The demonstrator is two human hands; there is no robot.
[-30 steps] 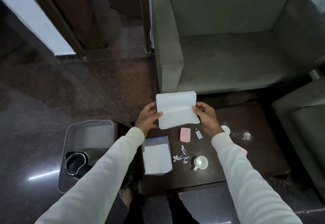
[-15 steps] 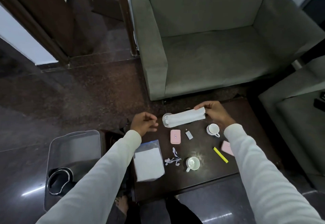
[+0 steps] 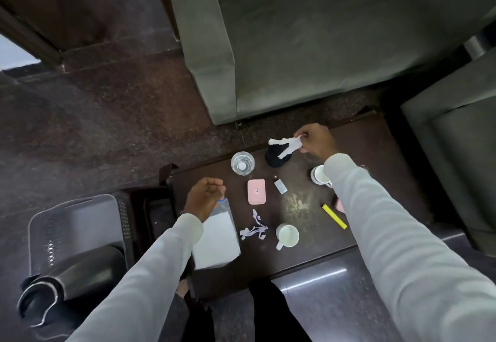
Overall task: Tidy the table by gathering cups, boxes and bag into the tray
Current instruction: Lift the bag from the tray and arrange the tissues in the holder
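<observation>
A: Nearest the wearer, what lies on the bench (image 3: 308, 258)?

B: A clear bag (image 3: 218, 237) with a white sheet inside, at the near left corner. The left hand (image 3: 205, 198) hovers over its top edge, fingers curled loosely together, gripping nothing. Just right of the bag: a tangle of pale strips (image 3: 253, 229), then a white cup (image 3: 287, 235) with its handle toward the wearer.

A: And the tray?

B: The grey tray (image 3: 77, 223) stands off the bench to the left, on the floor side, with a dark curved object (image 3: 69, 285) at its near end. None of the task's cups, boxes or bag is in it yet.

A: Mid-bench?

B: A pink box (image 3: 256, 191), a small grey packet (image 3: 280, 186), a yellow stick (image 3: 334, 216); a second cup (image 3: 319, 174) is partly hidden by the right sleeve.

A: Farthest?

B: A glass (image 3: 242, 163) and a dark object (image 3: 276, 155). Above it the right hand (image 3: 316, 140) is pinched shut on a crumpled white paper (image 3: 285, 145).

A: How should the step be done well?

B: Judged from this layout: drop the paper clear of the glass, then lift the bag by its edge and the cups by their handles, carrying left to the tray's open far end.
</observation>
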